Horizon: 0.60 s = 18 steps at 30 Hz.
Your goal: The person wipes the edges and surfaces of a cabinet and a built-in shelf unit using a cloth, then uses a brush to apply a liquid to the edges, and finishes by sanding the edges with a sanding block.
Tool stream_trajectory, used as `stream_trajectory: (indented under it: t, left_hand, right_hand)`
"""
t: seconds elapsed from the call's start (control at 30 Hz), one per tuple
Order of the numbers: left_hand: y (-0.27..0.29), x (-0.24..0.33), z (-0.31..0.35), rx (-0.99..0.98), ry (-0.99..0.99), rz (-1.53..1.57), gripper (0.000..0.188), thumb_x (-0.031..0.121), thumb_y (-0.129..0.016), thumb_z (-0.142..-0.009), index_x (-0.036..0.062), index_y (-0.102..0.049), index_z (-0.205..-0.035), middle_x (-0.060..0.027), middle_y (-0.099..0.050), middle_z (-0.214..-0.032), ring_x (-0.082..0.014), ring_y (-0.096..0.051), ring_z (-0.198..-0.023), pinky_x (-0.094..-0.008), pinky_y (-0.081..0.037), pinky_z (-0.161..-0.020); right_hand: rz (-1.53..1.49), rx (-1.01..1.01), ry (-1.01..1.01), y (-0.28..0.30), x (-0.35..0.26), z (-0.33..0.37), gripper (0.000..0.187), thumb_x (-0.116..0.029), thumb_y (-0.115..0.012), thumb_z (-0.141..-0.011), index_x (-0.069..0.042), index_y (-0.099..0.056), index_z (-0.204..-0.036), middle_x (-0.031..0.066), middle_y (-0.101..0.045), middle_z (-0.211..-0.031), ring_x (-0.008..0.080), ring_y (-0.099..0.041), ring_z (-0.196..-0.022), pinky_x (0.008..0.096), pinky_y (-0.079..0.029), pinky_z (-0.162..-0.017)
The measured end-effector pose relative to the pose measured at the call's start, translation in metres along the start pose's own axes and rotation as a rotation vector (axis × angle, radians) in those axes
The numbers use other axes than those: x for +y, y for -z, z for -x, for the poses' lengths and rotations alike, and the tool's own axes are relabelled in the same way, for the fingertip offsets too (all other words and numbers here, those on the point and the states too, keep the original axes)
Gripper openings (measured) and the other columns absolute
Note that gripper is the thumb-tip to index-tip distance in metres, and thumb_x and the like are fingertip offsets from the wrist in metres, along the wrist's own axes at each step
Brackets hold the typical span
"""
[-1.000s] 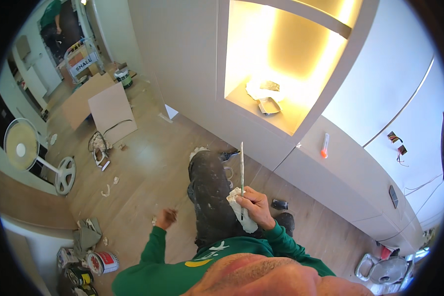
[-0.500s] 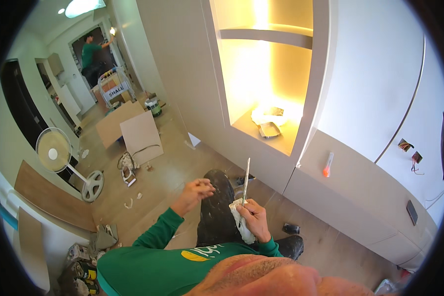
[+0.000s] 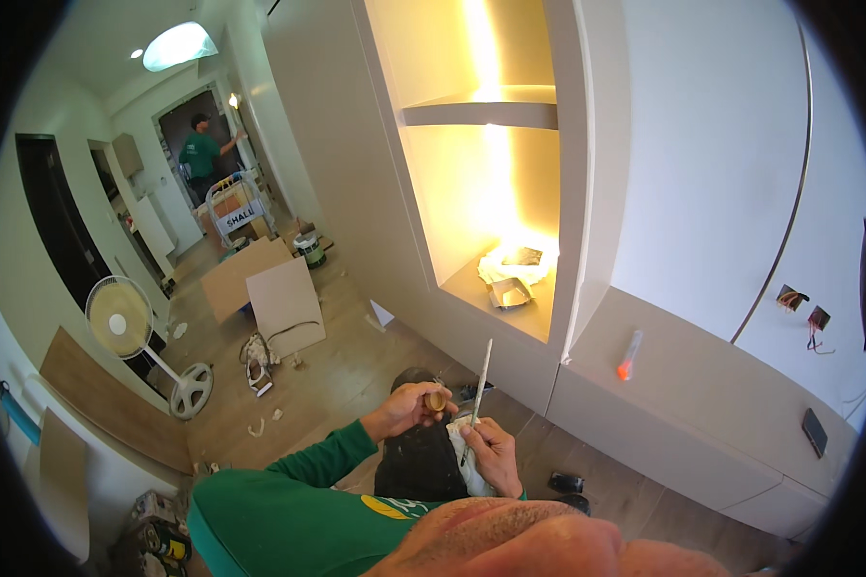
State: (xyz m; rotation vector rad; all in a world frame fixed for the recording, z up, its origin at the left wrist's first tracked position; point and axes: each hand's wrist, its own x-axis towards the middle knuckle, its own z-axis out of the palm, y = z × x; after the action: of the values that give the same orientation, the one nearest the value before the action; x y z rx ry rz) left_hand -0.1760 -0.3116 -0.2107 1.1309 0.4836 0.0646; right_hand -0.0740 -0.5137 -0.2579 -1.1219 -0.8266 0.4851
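My left hand (image 3: pixel 409 406) is raised in front of me, its fingers closed round a small round brass-coloured object (image 3: pixel 436 400). Close to its right, my right hand (image 3: pixel 494 452) grips a long thin whitish tool (image 3: pixel 479 379) that points upward, together with a crumpled white rag (image 3: pixel 460 440). Both hands hover over my dark paint-spattered trousers (image 3: pixel 417 462), above the wooden floor. My green sleeves come in from the lower edge.
A white built-in cabinet with a lit niche (image 3: pixel 496 192) stands right ahead; a tube with an orange cap (image 3: pixel 627 355) lies on its counter. A pedestal fan (image 3: pixel 125 327), leaning boards (image 3: pixel 284 303) and a cable sit to the left. Another person in green (image 3: pixel 202 154) stands in the far doorway.
My left hand has come up from low by the floor to meet my right hand and now holds the small brass object. My view has tilted upward toward the cabinet.
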Motion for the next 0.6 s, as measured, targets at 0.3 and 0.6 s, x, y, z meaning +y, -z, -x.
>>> stream_trajectory:
  t: [0.3,0.6]
  left_hand:
    - [0.027,0.017,-0.025,-0.047,0.093,0.071,0.032,0.027,-0.044,-0.099,0.0059,-0.061,-0.083,-0.0084,-0.066,-0.081,-0.0189,-0.064,-0.071,-0.0279,-0.048,-0.057]
    - [-0.043,0.024,0.000,-0.142,-0.025,-0.315,0.031,0.025,-0.059,-0.097,-0.0011,-0.070,-0.110,-0.0027,-0.067,-0.084,-0.0090,-0.059,-0.073,-0.0233,-0.045,-0.062]
  right_hand:
    - [0.050,0.030,0.001,0.017,-0.015,0.005,0.019,-0.014,-0.069,-0.095,0.004,-0.068,-0.092,0.0051,-0.058,-0.081,0.0113,-0.051,-0.072,0.0270,-0.042,-0.064]
    - [-0.009,-0.020,-0.073,0.007,-0.019,-0.001,0.016,-0.013,-0.071,-0.093,-0.002,-0.074,-0.103,0.0066,-0.062,-0.091,0.0129,-0.058,-0.082,0.0285,-0.047,-0.072]
